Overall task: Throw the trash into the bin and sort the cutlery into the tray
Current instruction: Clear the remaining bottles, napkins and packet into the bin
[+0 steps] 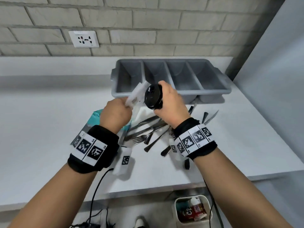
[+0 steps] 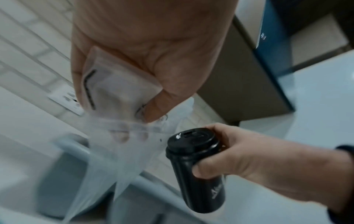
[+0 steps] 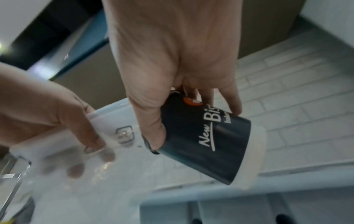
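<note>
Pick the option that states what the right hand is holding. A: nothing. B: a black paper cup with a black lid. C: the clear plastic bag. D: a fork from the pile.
B: the right hand is wrapped round the black paper cup, its black lid facing the head camera, while the left hand holds the clear plastic bag.

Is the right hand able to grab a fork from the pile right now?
Probably not yet. The right hand is wrapped around the black cup, so it has no free fingers. The forks lie uncovered right below it on the counter.
</note>
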Demonstrator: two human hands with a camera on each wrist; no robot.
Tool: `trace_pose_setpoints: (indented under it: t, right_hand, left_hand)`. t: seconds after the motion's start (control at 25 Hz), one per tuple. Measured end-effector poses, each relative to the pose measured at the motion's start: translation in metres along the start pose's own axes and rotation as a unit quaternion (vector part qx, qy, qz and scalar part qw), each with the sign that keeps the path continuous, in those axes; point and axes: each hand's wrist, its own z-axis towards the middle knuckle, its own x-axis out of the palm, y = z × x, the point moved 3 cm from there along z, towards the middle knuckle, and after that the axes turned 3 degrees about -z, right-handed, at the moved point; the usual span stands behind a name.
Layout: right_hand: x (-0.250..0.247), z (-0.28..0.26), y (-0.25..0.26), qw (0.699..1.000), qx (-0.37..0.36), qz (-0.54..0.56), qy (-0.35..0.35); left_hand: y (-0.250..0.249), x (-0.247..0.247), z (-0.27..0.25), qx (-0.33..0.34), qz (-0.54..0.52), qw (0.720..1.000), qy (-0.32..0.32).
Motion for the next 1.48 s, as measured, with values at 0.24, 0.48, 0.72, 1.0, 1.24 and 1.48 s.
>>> trace_pose_setpoints:
  t: [0.24, 0.48, 0.72, 1.0, 1.24, 1.48]
  right_hand:
    - [-0.083, -0.105, -0.081, 0.977, 0.094, 0.107, -0.156]
    - [-0.116, -0.245, -0.191, 0.926, 0.216, 0.183, -0.250]
    - [-0.081, -0.381, -0.265, 0.851, 0.372, 0.243, -0.280]
    - [0.089, -0.425, -0.350, 0.863, 0.445, 0.213, -0.108]
    - [0.274, -0.452, -0.441, 0.918, 0.365, 0.069, 0.137]
    - [0.365, -0.472, -0.523, 0.884, 0.456, 0.106, -0.013]
  left_hand:
    - [-0.084, 0.072, -0.068, 0.052, -0.193, 0.976, 0.086]
    - [-0.138, 0.180, -0.166, 0.119, -0.167, 0.961, 0.186]
    - [-0.109, 0.290, -0.240, 0.135, -0.076, 0.936, 0.317]
    - [0.009, 0.481, -0.237, 0.050, 0.082, 0.899, 0.427]
    - [0.113, 0.631, -0.196, 0.046, 0.120, 0.891, 0.437]
    - [0.189, 0.737, -0.171, 0.065, 0.210, 0.879, 0.424]
